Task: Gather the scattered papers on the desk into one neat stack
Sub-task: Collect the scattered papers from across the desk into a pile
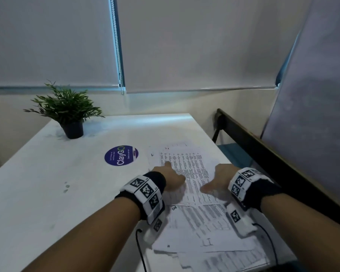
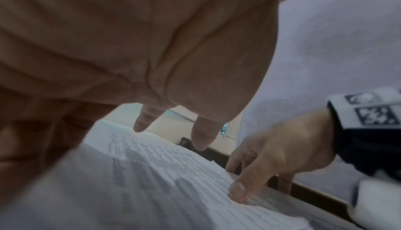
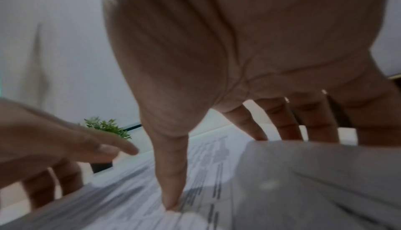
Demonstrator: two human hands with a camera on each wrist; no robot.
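Note:
Printed sheets lie along the right side of the white desk (image 1: 67,183). Both hands are on the far printed sheet (image 1: 188,163). My left hand (image 1: 171,177) is at its left edge: forefinger straight over the print, other fingers curled down past the edge, which looks lifted. My right hand (image 1: 218,179) holds the right edge. Its thumb (image 3: 171,199) presses on the sheet (image 3: 206,173) while its fingers (image 3: 282,122) hook down over the edge. The left wrist view shows the same thumb (image 2: 238,190) on the paper (image 2: 152,173). A loose overlapping pile (image 1: 204,228) lies nearer me.
A potted plant (image 1: 67,108) stands at the desk's far left. A round purple sticker (image 1: 121,155) sits left of the papers. A dark rail (image 1: 263,150) runs close along the desk's right edge. Cables (image 1: 139,248) hang from both wrists.

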